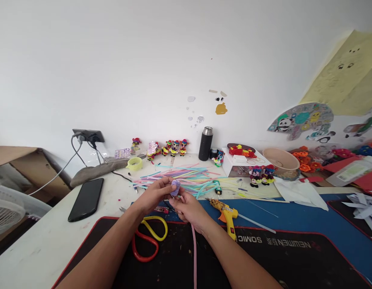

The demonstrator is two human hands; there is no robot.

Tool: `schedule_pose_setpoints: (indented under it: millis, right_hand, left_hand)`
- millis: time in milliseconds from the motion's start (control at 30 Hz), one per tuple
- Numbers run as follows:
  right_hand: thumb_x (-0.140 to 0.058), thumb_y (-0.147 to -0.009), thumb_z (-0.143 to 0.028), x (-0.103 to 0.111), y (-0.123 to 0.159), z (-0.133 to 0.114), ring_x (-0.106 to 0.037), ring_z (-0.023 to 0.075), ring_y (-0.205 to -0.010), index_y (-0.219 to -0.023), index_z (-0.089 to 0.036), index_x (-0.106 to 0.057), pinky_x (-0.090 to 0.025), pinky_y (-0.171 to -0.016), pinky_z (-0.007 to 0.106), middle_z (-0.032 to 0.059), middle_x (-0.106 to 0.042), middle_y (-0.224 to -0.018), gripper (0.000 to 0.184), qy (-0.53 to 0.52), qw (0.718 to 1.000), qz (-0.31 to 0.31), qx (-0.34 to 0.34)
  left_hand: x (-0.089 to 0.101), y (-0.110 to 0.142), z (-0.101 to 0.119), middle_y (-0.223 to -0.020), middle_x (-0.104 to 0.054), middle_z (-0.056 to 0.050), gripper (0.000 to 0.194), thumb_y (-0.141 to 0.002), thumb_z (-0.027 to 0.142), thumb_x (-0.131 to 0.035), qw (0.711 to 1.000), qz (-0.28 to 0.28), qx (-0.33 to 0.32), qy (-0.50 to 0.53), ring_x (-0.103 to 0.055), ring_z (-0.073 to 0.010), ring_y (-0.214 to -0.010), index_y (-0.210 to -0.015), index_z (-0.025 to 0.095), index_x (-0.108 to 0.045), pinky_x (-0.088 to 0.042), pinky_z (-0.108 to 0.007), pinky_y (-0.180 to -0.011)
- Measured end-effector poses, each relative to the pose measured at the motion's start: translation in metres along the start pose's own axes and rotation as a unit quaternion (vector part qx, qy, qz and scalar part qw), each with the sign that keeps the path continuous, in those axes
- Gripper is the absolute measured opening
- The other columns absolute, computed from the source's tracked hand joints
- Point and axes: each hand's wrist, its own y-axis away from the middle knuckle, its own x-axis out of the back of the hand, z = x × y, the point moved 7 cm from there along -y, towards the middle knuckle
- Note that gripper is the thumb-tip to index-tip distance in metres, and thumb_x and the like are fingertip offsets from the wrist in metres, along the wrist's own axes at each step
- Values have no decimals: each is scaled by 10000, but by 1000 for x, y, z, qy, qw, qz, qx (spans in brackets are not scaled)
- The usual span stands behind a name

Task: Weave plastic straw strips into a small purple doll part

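Observation:
My left hand (155,194) pinches a small purple, fuzzy piece (175,187) between thumb and fingertips; it looks made of wound pipe cleaner. Close beside it, my right hand (190,209) is closed around a pink pipe cleaner (194,257), whose long end hangs down toward me. The right fingertips sit just under the purple piece, and I cannot tell whether they touch it. Below my left wrist lie scissors (167,230) with red and yellow handles. A yellow glue gun (230,218) rests to the right of my right hand.
Pastel pipe cleaners (173,173) are heaped behind my hands. Further back stand small figurines (174,148), a black thermos (205,145) and yellow tape (134,163). A phone (86,199) lies left; a white box (241,165) and a bowl (281,156) stand right. A black mat (279,257) lies underneath.

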Motion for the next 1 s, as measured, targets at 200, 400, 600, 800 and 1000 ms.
schedule_pose_setpoints:
  millis: [200, 400, 600, 800, 1000]
  right_hand:
    - [-840, -742, -510, 0, -2, 6, -200, 42, -423, -948, -230, -504, -107, -415, 225, -137, -403, -576, 483, 3, 1000, -2, -11]
    - [-816, -766, -555, 1, -1, 4, -200, 33, -409, -808, -248, -388, -121, -412, 222, -138, -397, -552, 529, 17, 1000, -2, -6]
    - [-804, -776, -576, 0, 1, 3, -237, 29, -386, -805, -256, -344, -138, -398, 214, -135, -427, -561, 561, 17, 1000, 0, -5]
    - [-804, -764, -613, 1, 0, 4, -332, 44, -370, -872, -247, -421, -214, -385, 201, -118, -501, -564, 541, 15, 1000, -2, -3]
    - [-801, -789, -571, 1, 1, 4, -283, 33, -365, -867, -240, -445, -163, -387, 198, -125, -480, -553, 493, 27, 999, 5, -20]
  left_hand:
    - [-4, 0, -3, -826, -701, -26, 370, -742, 417, -909, 999, -32, 12, 1, -688, -166, -745, -893, 168, -680, -551, -258, -691]
    - [-12, 0, -3, -798, -717, -34, 340, -740, 376, -915, 998, -60, 13, 2, -703, -178, -736, -870, 171, -677, -556, -261, -705]
    - [-10, 0, -5, -830, -726, -51, 315, -779, 374, -888, 998, -51, 19, 28, -719, -192, -760, -865, 175, -659, -560, -273, -704]
    - [-4, -1, -6, -795, -690, -24, 306, -767, 330, -899, 998, -18, 22, 64, -686, -167, -725, -881, 176, -660, -552, -254, -675]
    - [-5, 2, -4, -873, -715, -56, 285, -795, 346, -876, 998, -45, 23, 39, -703, -187, -785, -880, 174, -665, -561, -261, -693]
